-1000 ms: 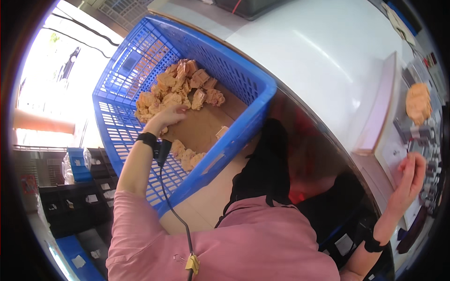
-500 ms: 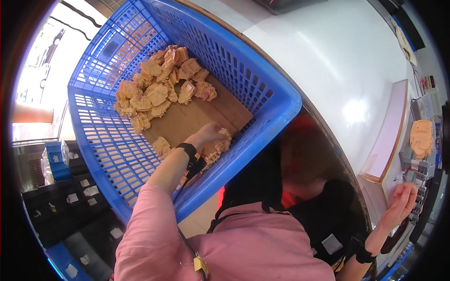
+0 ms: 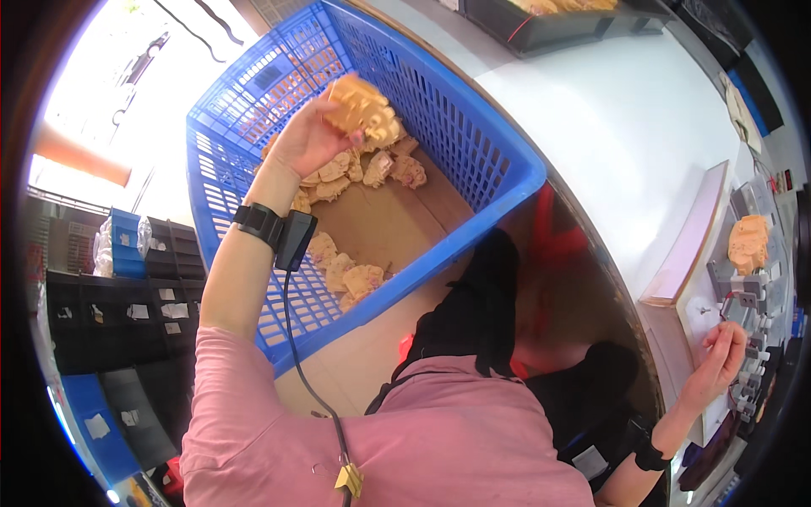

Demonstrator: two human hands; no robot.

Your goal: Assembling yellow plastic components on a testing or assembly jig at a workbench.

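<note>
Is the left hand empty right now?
No, the left hand is raised over the blue basket with its fingers closed on a tan moulded part.

White paper labels [image 3: 173, 309] on dark shelf bins at left, blue storage boxes [image 3: 123, 244] above them

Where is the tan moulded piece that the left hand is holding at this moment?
In the head view, upper left of centre: the tan piece is gripped in the raised left hand, above the blue basket.
</note>
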